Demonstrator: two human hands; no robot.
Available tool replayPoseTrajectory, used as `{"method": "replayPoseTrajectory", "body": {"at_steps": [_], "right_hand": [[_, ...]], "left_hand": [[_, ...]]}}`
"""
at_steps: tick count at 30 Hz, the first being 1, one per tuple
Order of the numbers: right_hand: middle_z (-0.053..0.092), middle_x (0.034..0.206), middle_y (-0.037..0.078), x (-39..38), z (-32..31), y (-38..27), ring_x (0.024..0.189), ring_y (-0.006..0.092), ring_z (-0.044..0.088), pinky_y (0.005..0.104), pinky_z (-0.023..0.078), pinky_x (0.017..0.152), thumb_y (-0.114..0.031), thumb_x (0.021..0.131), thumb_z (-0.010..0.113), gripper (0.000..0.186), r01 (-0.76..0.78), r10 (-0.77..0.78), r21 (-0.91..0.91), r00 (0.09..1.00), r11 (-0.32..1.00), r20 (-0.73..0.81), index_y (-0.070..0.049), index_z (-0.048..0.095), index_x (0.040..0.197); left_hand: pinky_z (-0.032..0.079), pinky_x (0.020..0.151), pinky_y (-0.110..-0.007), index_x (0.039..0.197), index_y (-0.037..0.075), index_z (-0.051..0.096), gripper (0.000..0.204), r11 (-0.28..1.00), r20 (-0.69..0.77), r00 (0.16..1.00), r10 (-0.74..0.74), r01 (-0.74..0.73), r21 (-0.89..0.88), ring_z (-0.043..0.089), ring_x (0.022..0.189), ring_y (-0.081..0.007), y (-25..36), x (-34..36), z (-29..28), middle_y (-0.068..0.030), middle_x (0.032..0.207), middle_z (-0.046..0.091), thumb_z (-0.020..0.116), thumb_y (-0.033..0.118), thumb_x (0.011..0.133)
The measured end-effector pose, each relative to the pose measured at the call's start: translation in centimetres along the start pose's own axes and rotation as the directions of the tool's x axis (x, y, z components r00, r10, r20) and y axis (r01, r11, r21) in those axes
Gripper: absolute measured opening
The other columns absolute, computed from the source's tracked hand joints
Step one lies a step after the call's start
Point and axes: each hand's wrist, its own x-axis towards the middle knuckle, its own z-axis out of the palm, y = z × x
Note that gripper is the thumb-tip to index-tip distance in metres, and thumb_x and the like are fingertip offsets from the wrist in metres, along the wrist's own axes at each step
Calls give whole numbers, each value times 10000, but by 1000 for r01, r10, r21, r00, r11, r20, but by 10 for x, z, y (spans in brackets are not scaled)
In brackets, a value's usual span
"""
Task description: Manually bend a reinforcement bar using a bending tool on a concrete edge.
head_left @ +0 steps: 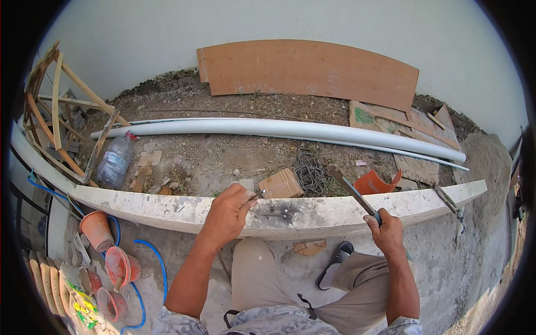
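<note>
Hammer-like tool (353,192) stands out over the right part of the low white ledge (151,208), held near its lower end by the right hand (385,230), whose fingers are wrapped around the grip with the thumb lying along it. Its dark far end shows against the soil between the coil of dark wire (310,173) and the orange curved piece (375,182); the exact form of that end is hard to make out, and most of the grip is covered by the fingers. The left hand (228,211) is closed too, above the ledge, pinching a small metal piece (259,195) between thumb and fingers. Only a short length with a bright tip pokes out, near the brown block (281,183); the rest is hidden in the hand, so what kind of piece it is cannot be told. Below and right of that tip, a dark smudged patch marks the ledge, with small dark specks too tiny to identify. Under the ledge, one dark sandal (335,263) shows partly, its heel end covered by the trouser leg, and both sleeves are cut off at the lower edge.
</note>
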Motion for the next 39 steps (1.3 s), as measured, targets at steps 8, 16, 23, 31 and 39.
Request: {"method": "replayPoseTrajectory", "body": {"at_steps": [8,16,23,31,39], "right_hand": [[582,580,202,-4,-6,8,596,466,614,525,464,568,-560,948,700,582,-50,51,35,998,998,-22,-25,564,763],[593,587,202,-8,-8,4,598,462,621,524,471,569,-555,949,700,574,-59,59,10,998,998,-9,-26,570,770],[603,586,192,-7,-2,-3,601,453,632,523,485,582,-543,944,711,556,-30,31,-16,998,999,46,-29,582,774],[612,590,197,-3,4,0,614,454,644,532,492,599,-556,951,694,562,-44,48,-44,995,998,90,-29,595,782],[624,604,203,0,8,-4,633,462,653,537,503,612,-564,954,684,565,-20,27,-64,994,998,102,-28,604,796]], "left_hand": [[520,784,-450,1040,19,755,168,989,343,939,21,-71,133,664,881,-359,-35,32,41,-161,927,646,641,-23,924],[538,823,-471,882,36,773,83,911,614,789,5,-257,322,686,928,-407,-37,62,86,-183,925,711,762,117,867],[540,846,-471,914,50,799,109,922,666,740,-98,-184,340,703,967,-396,-21,80,85,-191,933,750,787,133,844],[551,859,-477,948,66,810,133,888,682,725,-91,-251,385,712,978,-394,-33,81,98,-179,962,763,778,162,862],[542,896,-487,1007,30,783,198,881,616,760,-206,-129,455,699,1018,-417,-26,74,108,-220,1025,750,738,186,895]]}}
